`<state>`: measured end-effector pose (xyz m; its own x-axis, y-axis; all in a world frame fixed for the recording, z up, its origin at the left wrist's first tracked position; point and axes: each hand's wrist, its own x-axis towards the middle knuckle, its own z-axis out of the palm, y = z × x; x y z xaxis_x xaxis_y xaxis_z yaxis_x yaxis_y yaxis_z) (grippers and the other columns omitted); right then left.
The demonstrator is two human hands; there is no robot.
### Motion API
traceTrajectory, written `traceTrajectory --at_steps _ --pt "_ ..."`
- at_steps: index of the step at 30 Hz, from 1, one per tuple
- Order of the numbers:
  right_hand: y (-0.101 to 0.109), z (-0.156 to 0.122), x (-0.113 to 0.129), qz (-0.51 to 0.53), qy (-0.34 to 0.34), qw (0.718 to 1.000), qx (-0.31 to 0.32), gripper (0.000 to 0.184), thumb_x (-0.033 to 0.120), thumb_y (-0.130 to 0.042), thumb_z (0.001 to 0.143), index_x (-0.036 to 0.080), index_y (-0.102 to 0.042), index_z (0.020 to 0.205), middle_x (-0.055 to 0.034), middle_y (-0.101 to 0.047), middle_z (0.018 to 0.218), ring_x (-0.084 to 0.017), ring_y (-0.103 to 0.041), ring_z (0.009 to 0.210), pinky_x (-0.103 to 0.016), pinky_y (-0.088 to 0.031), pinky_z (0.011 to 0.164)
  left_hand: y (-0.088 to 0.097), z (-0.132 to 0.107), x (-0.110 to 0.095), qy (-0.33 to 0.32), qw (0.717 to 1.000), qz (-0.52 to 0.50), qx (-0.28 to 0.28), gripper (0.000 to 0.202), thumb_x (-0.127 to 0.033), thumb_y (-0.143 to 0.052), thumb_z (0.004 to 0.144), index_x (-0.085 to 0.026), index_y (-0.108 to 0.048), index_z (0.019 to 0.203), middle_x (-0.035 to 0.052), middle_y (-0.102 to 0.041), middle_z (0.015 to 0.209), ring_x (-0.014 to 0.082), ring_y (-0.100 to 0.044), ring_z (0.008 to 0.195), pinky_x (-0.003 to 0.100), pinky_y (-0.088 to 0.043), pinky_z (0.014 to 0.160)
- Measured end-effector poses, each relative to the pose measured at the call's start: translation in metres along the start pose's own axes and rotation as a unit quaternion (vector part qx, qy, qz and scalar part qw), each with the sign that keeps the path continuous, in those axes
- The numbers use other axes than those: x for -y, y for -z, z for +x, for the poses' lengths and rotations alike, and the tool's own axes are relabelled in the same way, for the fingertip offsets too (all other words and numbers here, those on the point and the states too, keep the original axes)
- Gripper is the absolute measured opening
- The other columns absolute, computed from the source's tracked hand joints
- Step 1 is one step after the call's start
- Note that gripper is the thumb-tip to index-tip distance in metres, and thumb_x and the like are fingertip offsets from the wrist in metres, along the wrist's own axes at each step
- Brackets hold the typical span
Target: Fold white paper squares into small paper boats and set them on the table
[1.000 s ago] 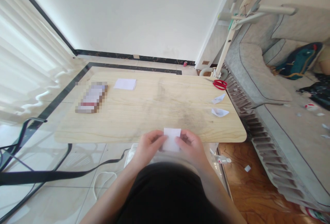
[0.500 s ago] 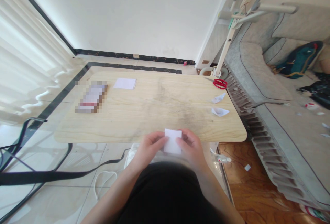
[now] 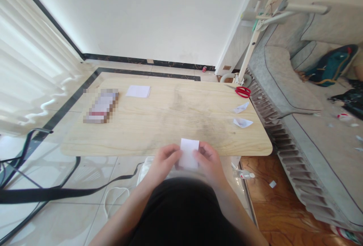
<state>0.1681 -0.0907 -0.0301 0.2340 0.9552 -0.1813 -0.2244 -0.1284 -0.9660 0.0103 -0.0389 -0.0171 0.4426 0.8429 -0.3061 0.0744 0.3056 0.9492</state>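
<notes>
Between my two hands is a small white sheet of paper [image 3: 189, 153], held upright at the table's near edge. My left hand [image 3: 168, 158] pinches its left side, thumb in front and fingers behind. On the right side, my right hand [image 3: 209, 158] grips it the same way. Two folded white paper pieces [image 3: 243, 123] lie on the table's right part. Beyond them rest red-handled scissors [image 3: 242, 92], blades pointing left. A small stack of white paper [image 3: 138, 91] lies at the back left.
The pale wooden table [image 3: 170, 125] carries a blurred-out box-like object [image 3: 102, 106] on its left. A grey sofa [image 3: 334, 144] with a teal bag [image 3: 331, 66] stands to the right, beside a white metal post [image 3: 249, 51]. A clear bottle [image 3: 246, 174] lies near the floor at right.
The paper in my hands has risen slightly, and its top edge now stands a little higher. Both hands keep their grip in nearly the same place.
</notes>
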Motion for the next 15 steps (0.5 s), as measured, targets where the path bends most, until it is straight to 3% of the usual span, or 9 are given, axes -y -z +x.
traceTrajectory --at_steps 4,8,11,13,15 --pt "0.006 0.003 0.004 -0.029 0.041 0.999 0.004 0.027 0.031 -0.069 0.078 0.022 -0.065 0.103 -0.0013 -0.065 0.081 -0.018 -0.061 0.077 -0.028 -0.050 0.067 0.006 -0.001 -0.004 -0.044 0.994 0.096 0.004 0.022 -0.032 -0.053 0.083 -0.016 -0.061 0.069 -0.0016 -0.056 0.058 0.0129 -0.053 0.056 0.023 -0.041 0.054" --pt "0.013 0.005 0.015 -0.137 0.069 0.987 0.040 0.036 0.027 -0.071 0.078 0.024 -0.066 0.113 -0.0035 -0.068 0.094 -0.020 -0.062 0.087 -0.032 -0.050 0.079 0.011 -0.005 -0.011 -0.111 0.953 0.271 0.082 0.024 -0.024 -0.050 0.088 -0.017 -0.064 0.069 -0.0016 -0.058 0.062 0.0126 -0.051 0.060 0.022 -0.037 0.056" --pt "0.011 0.004 0.020 -0.228 0.068 0.969 0.074 0.018 0.026 -0.070 0.078 0.022 -0.071 0.096 -0.0023 -0.070 0.086 -0.020 -0.062 0.082 -0.032 -0.049 0.078 0.011 -0.008 -0.013 -0.139 0.935 0.317 0.081 0.024 -0.024 -0.051 0.089 -0.018 -0.069 0.075 0.0004 -0.065 0.068 0.0143 -0.056 0.064 0.023 -0.040 0.059" --pt "0.009 0.003 0.019 -0.236 0.065 0.968 0.064 0.007 0.026 -0.067 0.081 0.021 -0.071 0.085 -0.0012 -0.069 0.078 -0.018 -0.061 0.075 -0.030 -0.048 0.071 0.010 -0.008 -0.011 -0.138 0.940 0.308 0.055 0.023 -0.027 -0.052 0.091 -0.019 -0.073 0.085 0.0020 -0.071 0.076 0.0159 -0.062 0.070 0.022 -0.044 0.062" --pt "0.007 0.002 0.017 -0.226 0.063 0.971 0.046 0.007 0.026 -0.065 0.083 0.020 -0.069 0.081 -0.0007 -0.068 0.074 -0.017 -0.061 0.072 -0.029 -0.047 0.068 0.010 -0.008 -0.008 -0.139 0.941 0.308 0.032 0.023 -0.030 -0.053 0.092 -0.020 -0.074 0.090 0.0026 -0.075 0.083 0.0168 -0.065 0.074 0.022 -0.046 0.065"
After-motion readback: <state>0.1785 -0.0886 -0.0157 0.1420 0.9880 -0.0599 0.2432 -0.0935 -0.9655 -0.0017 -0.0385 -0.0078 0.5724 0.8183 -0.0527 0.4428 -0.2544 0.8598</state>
